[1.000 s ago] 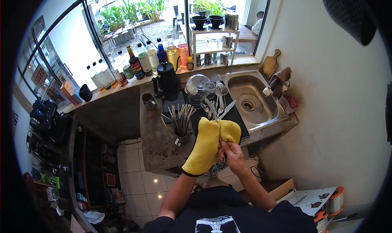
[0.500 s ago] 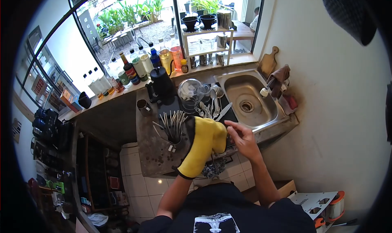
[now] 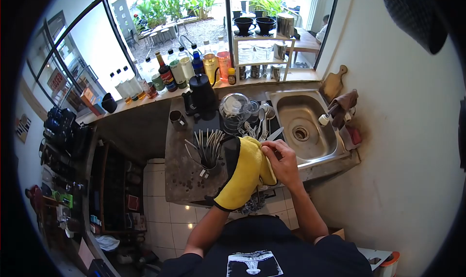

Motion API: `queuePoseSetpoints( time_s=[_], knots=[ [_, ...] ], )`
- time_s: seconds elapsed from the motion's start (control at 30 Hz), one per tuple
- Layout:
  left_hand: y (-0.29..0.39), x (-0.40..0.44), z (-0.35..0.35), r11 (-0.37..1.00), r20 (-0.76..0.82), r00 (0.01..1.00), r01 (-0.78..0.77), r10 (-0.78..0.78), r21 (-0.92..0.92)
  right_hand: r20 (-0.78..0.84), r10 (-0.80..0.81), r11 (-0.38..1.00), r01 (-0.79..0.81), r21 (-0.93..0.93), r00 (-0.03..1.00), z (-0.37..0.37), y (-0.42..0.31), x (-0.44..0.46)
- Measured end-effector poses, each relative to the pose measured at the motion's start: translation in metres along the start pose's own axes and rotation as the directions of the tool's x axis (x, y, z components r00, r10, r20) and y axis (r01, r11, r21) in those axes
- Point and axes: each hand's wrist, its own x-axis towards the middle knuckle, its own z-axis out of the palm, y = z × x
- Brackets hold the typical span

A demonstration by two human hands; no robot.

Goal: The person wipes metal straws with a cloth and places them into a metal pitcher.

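A yellow cloth [image 3: 241,177] with a dark edge covers my left hand, so its fingers are hidden. My right hand [image 3: 284,163] pinches the cloth's upper right part between thumb and fingers. Just beyond the cloth, spoons and other cutlery [image 3: 262,123] lie on a dark mat beside a large clear glass vessel [image 3: 234,113]. Left of the cloth stands a dark cup [image 3: 211,169] full of metal straws [image 3: 209,146]. Whether anything is inside the cloth cannot be seen.
A steel sink [image 3: 302,122] is at the right of the counter [image 3: 182,153]. A black kettle [image 3: 201,90] and a dark mug [image 3: 177,119] stand at the back left. Bottles [image 3: 166,74] line the window sill; a wooden board [image 3: 333,84] leans on the wall. A person sits outside.
My right hand came away from the cloth, then moved back and took hold of its upper right part. The cloth's folds have shifted, and the camera view has moved.
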Motion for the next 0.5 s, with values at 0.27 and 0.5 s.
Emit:
queuePoseSetpoints(
  time_s=[0.27, 0.5],
  knots=[
    [-0.012, 0.017, -0.004, 0.983, 0.044, 0.99, -0.139, 0.135, 0.118, 0.184, 0.178, 0.905, -0.234, 0.356, 0.967, -0.009, 0.02, 0.021],
    [0.01, -0.019, 0.027, 0.996, -0.18, 0.983, 0.004, -0.02, -0.086, 0.326, 0.167, 0.91, -0.272, 0.311, 0.931, -0.015, 0.019, 0.025]
  ],
)
